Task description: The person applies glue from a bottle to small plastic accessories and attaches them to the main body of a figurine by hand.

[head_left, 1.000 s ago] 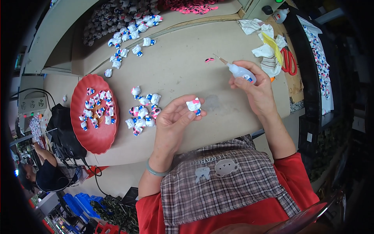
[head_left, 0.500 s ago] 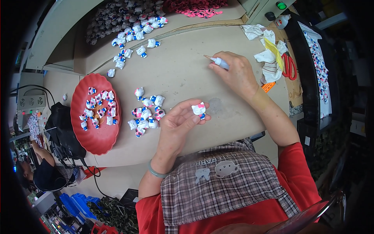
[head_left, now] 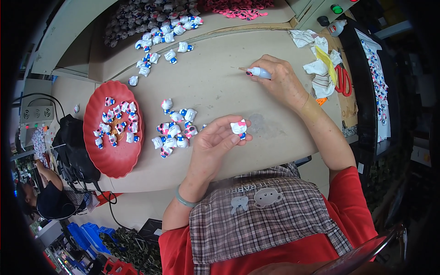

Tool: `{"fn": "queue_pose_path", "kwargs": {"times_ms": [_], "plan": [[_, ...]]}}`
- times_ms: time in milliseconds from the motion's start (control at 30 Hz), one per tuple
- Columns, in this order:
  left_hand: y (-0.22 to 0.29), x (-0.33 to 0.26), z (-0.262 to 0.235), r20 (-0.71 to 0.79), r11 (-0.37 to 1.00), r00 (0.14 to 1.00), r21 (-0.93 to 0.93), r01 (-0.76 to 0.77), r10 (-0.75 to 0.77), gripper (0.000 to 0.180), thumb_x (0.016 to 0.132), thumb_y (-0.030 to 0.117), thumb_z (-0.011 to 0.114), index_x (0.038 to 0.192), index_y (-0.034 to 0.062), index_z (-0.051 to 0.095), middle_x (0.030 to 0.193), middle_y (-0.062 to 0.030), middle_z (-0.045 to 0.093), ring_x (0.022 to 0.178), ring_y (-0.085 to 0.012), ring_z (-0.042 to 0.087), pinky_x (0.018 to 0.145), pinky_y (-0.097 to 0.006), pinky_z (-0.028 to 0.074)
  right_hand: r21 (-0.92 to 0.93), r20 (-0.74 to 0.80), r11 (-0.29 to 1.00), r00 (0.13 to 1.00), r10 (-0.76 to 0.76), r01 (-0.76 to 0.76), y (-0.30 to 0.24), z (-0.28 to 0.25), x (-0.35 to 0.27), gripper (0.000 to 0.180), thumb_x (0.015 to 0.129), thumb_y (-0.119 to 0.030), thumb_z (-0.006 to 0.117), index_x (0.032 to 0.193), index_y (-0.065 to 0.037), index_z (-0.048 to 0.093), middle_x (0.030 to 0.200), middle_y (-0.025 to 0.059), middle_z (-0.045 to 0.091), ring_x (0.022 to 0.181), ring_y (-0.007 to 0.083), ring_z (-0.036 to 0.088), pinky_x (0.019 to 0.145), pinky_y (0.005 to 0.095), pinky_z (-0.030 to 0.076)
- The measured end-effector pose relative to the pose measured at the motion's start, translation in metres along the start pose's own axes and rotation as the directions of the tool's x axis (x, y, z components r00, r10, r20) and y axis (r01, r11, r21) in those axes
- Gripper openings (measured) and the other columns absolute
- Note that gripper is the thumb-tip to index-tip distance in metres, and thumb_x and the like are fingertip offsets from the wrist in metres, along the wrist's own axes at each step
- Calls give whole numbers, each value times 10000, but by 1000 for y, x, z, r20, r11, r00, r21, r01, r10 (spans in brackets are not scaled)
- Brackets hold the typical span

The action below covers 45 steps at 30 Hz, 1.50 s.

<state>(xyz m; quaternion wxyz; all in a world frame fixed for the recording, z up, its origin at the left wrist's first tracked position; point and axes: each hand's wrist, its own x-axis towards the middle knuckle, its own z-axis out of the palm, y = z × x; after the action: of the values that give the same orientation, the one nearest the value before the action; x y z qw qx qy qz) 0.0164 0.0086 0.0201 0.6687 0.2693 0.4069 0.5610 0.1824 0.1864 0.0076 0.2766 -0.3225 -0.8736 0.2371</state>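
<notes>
My left hand (head_left: 215, 144) pinches a small white cat figurine (head_left: 238, 127) between thumb and fingers, above the table. The figurine has a pink bow and a blue lower body. Higher and to the right, my right hand (head_left: 280, 79) is closed around a small pale squeeze bottle (head_left: 260, 72) with a thin needle tip pointing left. By the right fingertips shows a tiny dark and pink piece (head_left: 249, 73), too small to make out fully. Left of my left hand lies a cluster of similar figurines (head_left: 173, 130), some wearing pink sunglasses.
A red scalloped tray (head_left: 94, 151) at the left holds several figurines. More figurines (head_left: 167, 34) and a heap of pink sunglasses pieces (head_left: 238, 7) lie at the back. To the right are cloths (head_left: 316, 68), red-handled scissors (head_left: 343, 81) and a black-edged tray (head_left: 372, 110). Someone works at far left.
The tiny dark and pink piece now shows at my right fingertips. My left hand still holds the figurine, turned slightly. The whole view has shifted a little.
</notes>
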Motion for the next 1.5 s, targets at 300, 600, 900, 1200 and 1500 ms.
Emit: {"fn": "queue_pose_path", "kwargs": {"times_ms": [300, 600, 900, 1200, 1500], "plan": [[-1, -2, 0, -30, 999, 999, 12, -42, 42, 346, 858, 5, 604, 1196, -22, 535, 1123, -199, 614, 914, -218, 653, 778, -276, 526, -1, 40, 1000, 999, 21, -21, -9, -10, -6, 118, 775, -55, 670, 880, -7, 643, 804, 115, 632, 694, 281, 621, 636, 363, 484], [-6, 1, -1, -44, 987, 992, 114, -114, 120, 337, 884, -2, 580, 1214, -32, 520, 1093, -132, 630, 918, -193, 642, 746, -271, 506, 646, 312, 595, 877, 366, -478, -63, -26, -47, 89, 776, -21, 702, 828, 2, 635, 746, 42, 632, 624, 86, 595, 562, 209, 480], [-8, -1, 4, -30, 964, 994, 247, -99, 110, 372, 877, -14, 588, 1244, -28, 529, 1052, -106, 635, 916, -159, 628, 785, -266, 498, 702, 354, 571, 904, 240, -426, -68, -14, -60, 123, 791, -52, 711, 863, 7, 631, 747, 50, 645, 630, 89, 605, 567, 218, 492], [-8, -1, 9, -18, 925, 984, 344, -161, 178, 342, 856, -41, 594, 1196, -44, 563, 1051, -115, 620, 937, -175, 629, 822, -274, 507, 655, 400, 593, 881, 253, -468, -68, -13, -62, 117, 797, -68, 715, 836, -15, 619, 743, 40, 636, 615, 80, 595, 562, 218, 481], [-12, -2, 11, -1, 868, 961, 431, -248, 275, 280, 863, -24, 598, 1142, -48, 591, 1106, -144, 633, 955, -179, 633, 826, -284, 520, 645, 272, 613, 887, 374, -457, -78, 1, -74, 165, 792, -53, 723, 817, -19, 564, 738, 32, 624, 617, 76, 594, 542, 208, 476]]}}
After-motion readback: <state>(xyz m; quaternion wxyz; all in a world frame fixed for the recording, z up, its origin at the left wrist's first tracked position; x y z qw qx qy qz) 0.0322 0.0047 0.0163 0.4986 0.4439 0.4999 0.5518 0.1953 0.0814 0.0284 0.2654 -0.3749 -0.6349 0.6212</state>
